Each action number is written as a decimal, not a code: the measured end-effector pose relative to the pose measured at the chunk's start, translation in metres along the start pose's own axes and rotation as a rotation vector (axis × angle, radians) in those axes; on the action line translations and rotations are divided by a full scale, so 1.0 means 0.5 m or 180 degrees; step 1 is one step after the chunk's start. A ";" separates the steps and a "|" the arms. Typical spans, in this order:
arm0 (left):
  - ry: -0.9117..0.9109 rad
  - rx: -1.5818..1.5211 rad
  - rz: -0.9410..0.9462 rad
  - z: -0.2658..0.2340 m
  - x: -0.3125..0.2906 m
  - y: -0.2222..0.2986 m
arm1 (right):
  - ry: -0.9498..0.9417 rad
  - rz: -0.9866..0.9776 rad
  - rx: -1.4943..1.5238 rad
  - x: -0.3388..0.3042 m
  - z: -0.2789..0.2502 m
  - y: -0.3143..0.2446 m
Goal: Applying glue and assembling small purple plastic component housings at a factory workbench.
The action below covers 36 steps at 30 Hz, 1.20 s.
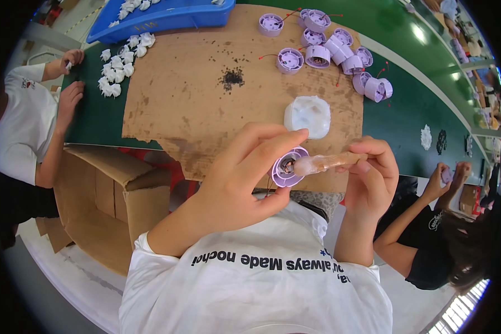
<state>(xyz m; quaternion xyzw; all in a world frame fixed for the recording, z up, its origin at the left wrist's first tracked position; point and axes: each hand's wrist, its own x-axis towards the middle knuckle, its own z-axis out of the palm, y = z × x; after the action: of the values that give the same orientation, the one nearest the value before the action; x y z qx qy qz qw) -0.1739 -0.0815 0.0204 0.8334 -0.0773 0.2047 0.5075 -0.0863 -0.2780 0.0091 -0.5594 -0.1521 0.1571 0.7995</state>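
Observation:
Between the fingers and thumb of my left hand (pixel 245 172) is a round purple plastic housing (pixel 286 177), its opening turned up and a metallic part showing inside. My right hand (pixel 373 175) pinches a brownish, translucent grease-smeared stick (pixel 331 162). Its whitish, coated tip lies over the housing's opening; whether it touches the metal inside I cannot tell. Just beyond my hands, a white tub (pixel 307 117) with a whitish, paste-like substance stands on the cardboard sheet (pixel 183 100).
Several purple housings (pixel 317 55) with red-tipped wires lie at the far right of the cardboard. Black specks (pixel 231 78) dot its middle. White pieces (pixel 117 69) sit beside a blue bin (pixel 161 19). An open carton (pixel 106 195) stands left; co-workers' hands (pixel 72 94) are at both sides.

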 end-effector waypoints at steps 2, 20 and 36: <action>-0.0016 -0.0011 -0.0038 0.001 0.001 0.000 | 0.0102 -0.0095 -0.0012 -0.004 0.000 0.002; -0.0043 -0.0138 -0.0178 -0.001 0.000 0.001 | -0.0028 -0.0389 -0.0736 -0.006 -0.005 -0.009; 0.0065 -0.0182 -0.0625 -0.005 -0.026 -0.033 | 0.0458 -0.1200 -0.1262 0.019 -0.031 -0.050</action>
<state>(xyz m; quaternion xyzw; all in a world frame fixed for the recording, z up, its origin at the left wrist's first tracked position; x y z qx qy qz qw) -0.1806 -0.0728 0.0026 0.8200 0.0041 0.1602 0.5494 -0.0692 -0.2952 0.0284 -0.6764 -0.2241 -0.0673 0.6983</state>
